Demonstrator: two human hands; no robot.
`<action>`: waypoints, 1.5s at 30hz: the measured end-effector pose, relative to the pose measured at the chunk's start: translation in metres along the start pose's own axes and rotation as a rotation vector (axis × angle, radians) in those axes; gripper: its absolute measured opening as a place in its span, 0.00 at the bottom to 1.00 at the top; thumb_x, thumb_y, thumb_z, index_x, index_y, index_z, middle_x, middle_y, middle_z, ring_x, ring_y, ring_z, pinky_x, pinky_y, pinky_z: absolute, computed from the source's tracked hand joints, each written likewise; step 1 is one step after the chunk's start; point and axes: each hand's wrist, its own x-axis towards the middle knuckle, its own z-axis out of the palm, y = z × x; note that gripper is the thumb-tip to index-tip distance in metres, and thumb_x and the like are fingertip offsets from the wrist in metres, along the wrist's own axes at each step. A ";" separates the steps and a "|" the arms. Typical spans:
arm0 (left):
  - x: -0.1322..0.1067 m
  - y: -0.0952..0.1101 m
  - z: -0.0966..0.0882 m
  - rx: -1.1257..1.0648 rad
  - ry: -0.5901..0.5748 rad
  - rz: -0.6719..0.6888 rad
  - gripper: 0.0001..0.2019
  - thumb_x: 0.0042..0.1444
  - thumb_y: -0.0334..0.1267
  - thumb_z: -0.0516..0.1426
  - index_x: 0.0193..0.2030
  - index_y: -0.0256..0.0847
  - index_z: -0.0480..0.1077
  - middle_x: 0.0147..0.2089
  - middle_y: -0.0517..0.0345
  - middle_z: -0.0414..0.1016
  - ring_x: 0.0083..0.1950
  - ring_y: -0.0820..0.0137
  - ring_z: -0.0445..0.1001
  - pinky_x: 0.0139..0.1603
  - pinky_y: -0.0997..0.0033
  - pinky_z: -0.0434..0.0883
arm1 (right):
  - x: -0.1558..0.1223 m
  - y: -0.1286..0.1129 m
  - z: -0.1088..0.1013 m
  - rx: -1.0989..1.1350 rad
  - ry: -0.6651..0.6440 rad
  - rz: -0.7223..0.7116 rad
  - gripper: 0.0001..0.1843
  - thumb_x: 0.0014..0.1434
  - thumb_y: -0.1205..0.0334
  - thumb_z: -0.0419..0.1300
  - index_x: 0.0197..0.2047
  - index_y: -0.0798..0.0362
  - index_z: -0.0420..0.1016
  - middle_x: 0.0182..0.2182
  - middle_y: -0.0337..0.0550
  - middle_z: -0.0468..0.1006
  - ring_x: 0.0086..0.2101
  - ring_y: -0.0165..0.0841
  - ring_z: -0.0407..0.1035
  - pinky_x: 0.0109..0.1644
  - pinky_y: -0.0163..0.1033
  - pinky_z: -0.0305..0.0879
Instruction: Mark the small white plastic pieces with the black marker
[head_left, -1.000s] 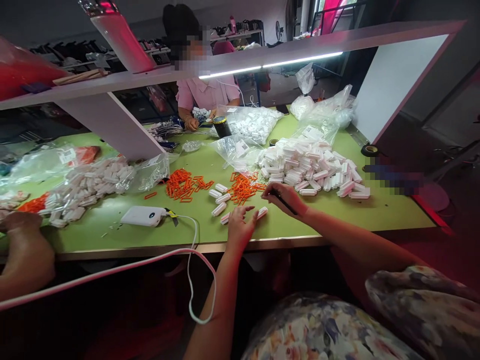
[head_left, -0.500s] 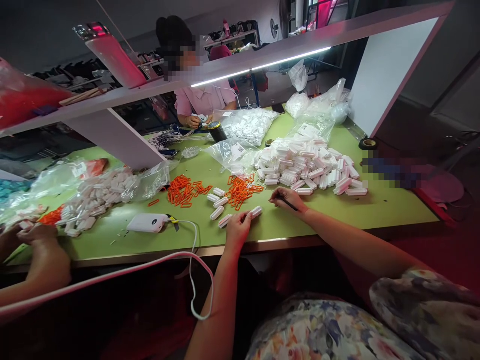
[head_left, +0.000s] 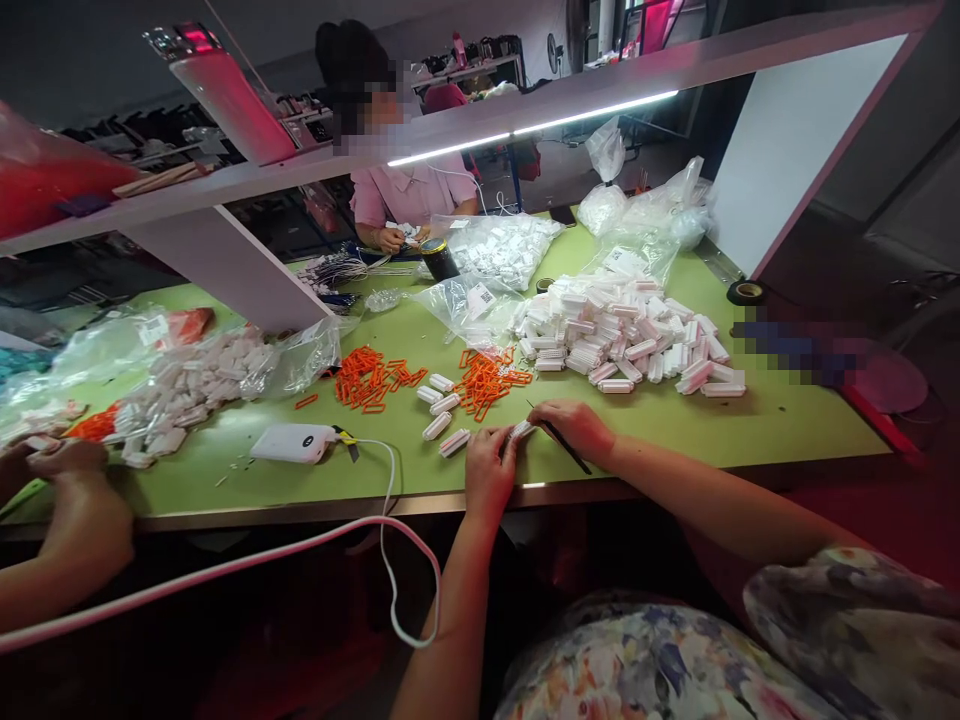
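My left hand (head_left: 489,462) is closed on a white ribbed plastic connector housing (head_left: 520,430) near the table's front edge. Close by on the right, my right hand (head_left: 574,428) grips a thin black pointed tool (head_left: 564,448), perhaps tweezers. The tool slants across the fingers, and its fine tip is just above the held housing; whether they touch I cannot tell. Left of my left hand lie several loose white housings (head_left: 454,443). Behind them sits a pile of flat orange plastic clips (head_left: 484,385). A large heap of white housings (head_left: 619,330) rises beyond my right hand.
A second orange pile (head_left: 367,378) and a white power bank (head_left: 291,442) lie to the left; its cable (head_left: 390,470) hangs over the table edge. Co-workers' hands (head_left: 71,458) work at far left, and a person (head_left: 412,195) sits opposite. A lit shelf (head_left: 570,100) spans overhead.
My right hand has moved left and turned the black tool, bringing it up to the housing in my left hand. The view has shifted slightly.
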 end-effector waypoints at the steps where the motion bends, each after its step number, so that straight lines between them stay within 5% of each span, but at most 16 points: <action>1: 0.000 0.000 0.000 0.005 0.003 0.004 0.09 0.67 0.36 0.59 0.50 0.43 0.80 0.43 0.52 0.79 0.47 0.60 0.76 0.53 0.57 0.72 | 0.000 -0.001 -0.002 -0.066 -0.028 -0.034 0.10 0.72 0.68 0.56 0.43 0.51 0.80 0.39 0.44 0.85 0.39 0.36 0.77 0.44 0.38 0.68; 7: 0.000 0.000 0.002 0.007 0.011 0.017 0.09 0.67 0.35 0.59 0.50 0.42 0.80 0.43 0.51 0.79 0.46 0.61 0.75 0.52 0.58 0.72 | 0.002 -0.012 -0.009 -0.400 -0.168 -0.258 0.08 0.73 0.67 0.58 0.49 0.53 0.79 0.44 0.49 0.85 0.38 0.37 0.76 0.43 0.40 0.66; 11: 0.000 0.002 0.001 -0.014 0.009 0.012 0.09 0.67 0.34 0.59 0.50 0.43 0.80 0.44 0.52 0.80 0.47 0.61 0.76 0.53 0.59 0.72 | -0.003 -0.018 -0.010 -0.427 -0.189 -0.266 0.10 0.74 0.67 0.56 0.50 0.53 0.79 0.45 0.51 0.85 0.36 0.37 0.76 0.40 0.40 0.65; 15: 0.000 0.004 0.001 -0.005 0.006 0.006 0.08 0.67 0.33 0.60 0.50 0.41 0.80 0.43 0.51 0.79 0.47 0.60 0.76 0.53 0.58 0.72 | -0.007 -0.014 -0.010 -0.091 -0.065 -0.029 0.10 0.73 0.64 0.56 0.46 0.52 0.81 0.39 0.49 0.86 0.36 0.37 0.77 0.41 0.40 0.68; 20: 0.000 0.007 0.000 0.006 0.010 -0.006 0.08 0.67 0.35 0.61 0.49 0.42 0.80 0.44 0.51 0.79 0.47 0.60 0.75 0.53 0.58 0.72 | 0.003 -0.005 -0.013 0.395 0.171 0.283 0.20 0.74 0.47 0.50 0.49 0.52 0.77 0.33 0.42 0.83 0.25 0.31 0.72 0.31 0.36 0.68; 28: 0.008 0.017 0.003 0.056 -0.001 -0.055 0.16 0.62 0.41 0.66 0.55 0.42 0.79 0.46 0.49 0.79 0.49 0.56 0.75 0.55 0.54 0.71 | 0.007 -0.005 0.000 0.695 0.256 0.520 0.33 0.61 0.25 0.56 0.33 0.49 0.70 0.22 0.36 0.71 0.19 0.29 0.61 0.23 0.36 0.59; 45: 0.008 0.015 0.005 -0.056 -0.032 -0.055 0.08 0.63 0.35 0.64 0.49 0.45 0.81 0.42 0.53 0.77 0.47 0.61 0.72 0.51 0.59 0.70 | 0.003 -0.005 0.008 0.480 0.179 0.355 0.18 0.67 0.43 0.60 0.38 0.49 0.74 0.30 0.40 0.79 0.30 0.34 0.72 0.36 0.39 0.71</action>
